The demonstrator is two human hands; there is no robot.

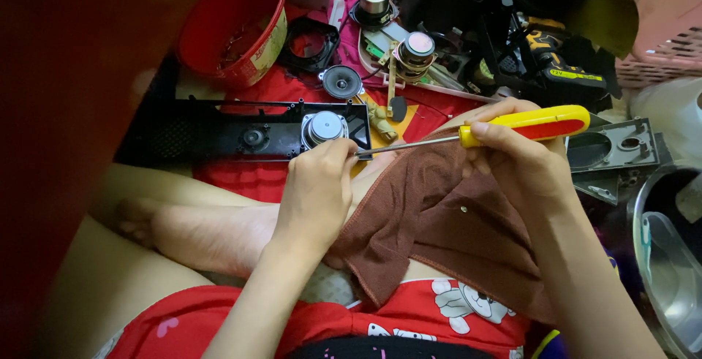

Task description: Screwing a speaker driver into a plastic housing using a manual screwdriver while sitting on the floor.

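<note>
My right hand [515,161] grips a screwdriver [523,125] with a yellow and red handle, its metal shaft pointing left. My left hand [318,191] rests at the right end of a long black plastic panel [219,132], fingertips next to the shaft's tip and a round silver speaker [324,126] mounted in the panel. The exact spot where the tip meets the panel is hidden by my fingers. A brown cloth [439,220] lies over my knee under both hands.
A red bowl [234,23] stands at the back left. Loose speakers [341,81] and a speaker magnet [415,48] lie behind the panel. A power drill [563,63], grey metal brackets [614,143], a pink basket [662,30] and a metal pot [669,257] crowd the right.
</note>
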